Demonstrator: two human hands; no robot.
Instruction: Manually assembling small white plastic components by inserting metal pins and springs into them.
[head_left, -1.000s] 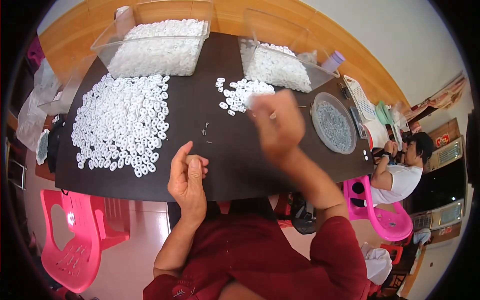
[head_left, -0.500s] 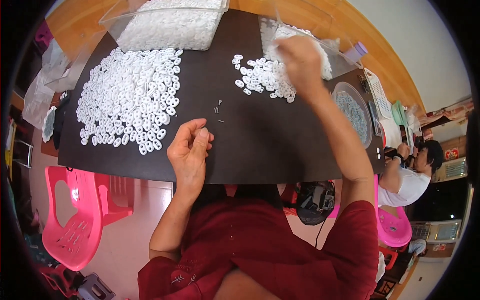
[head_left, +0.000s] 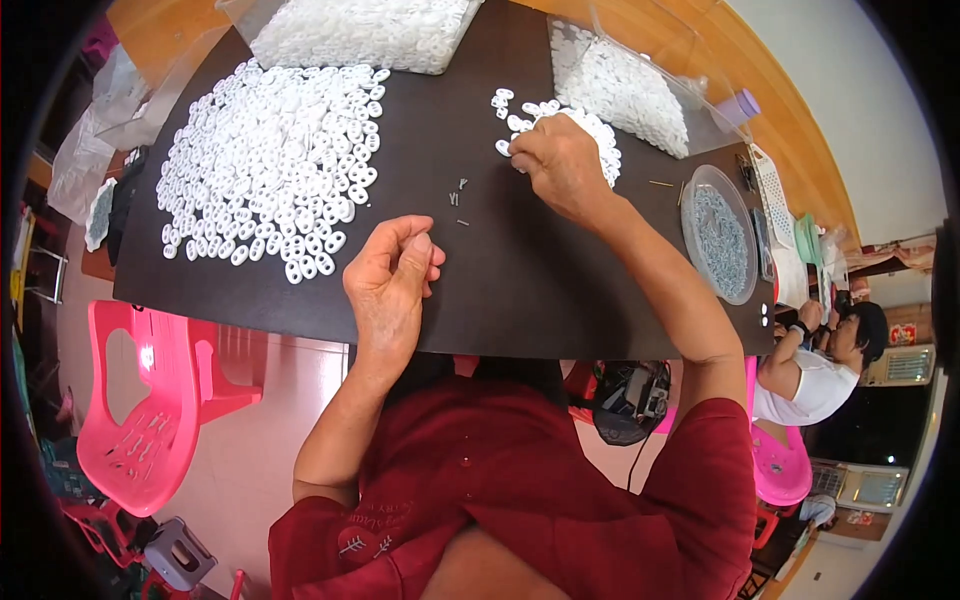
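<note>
My left hand [head_left: 390,280] hovers over the near edge of the dark table with its fingers curled and the thumb against the index finger; whatever it may hold is hidden. My right hand [head_left: 562,165] is at the small pile of white oval pieces [head_left: 600,145], fingertips pinched together and pointing down to the left. Its palm hides what is between them. Between the hands lie several tiny metal pins [head_left: 455,199]. Left of them spreads a large heap of white oval two-holed pieces [head_left: 270,160].
Clear plastic bins of white pieces stand at the back, one behind the large heap [head_left: 440,62] and one at the right [head_left: 675,148]. A round tub [head_left: 745,290] holds small metal parts. A pink chair [head_left: 150,440] is left; another person [head_left: 815,370] sits at right.
My right hand has come down from in front of the right-hand bin to the small pile, moving nearer and slightly left. My left hand keeps its curled pose. The whole view has shifted slightly.
</note>
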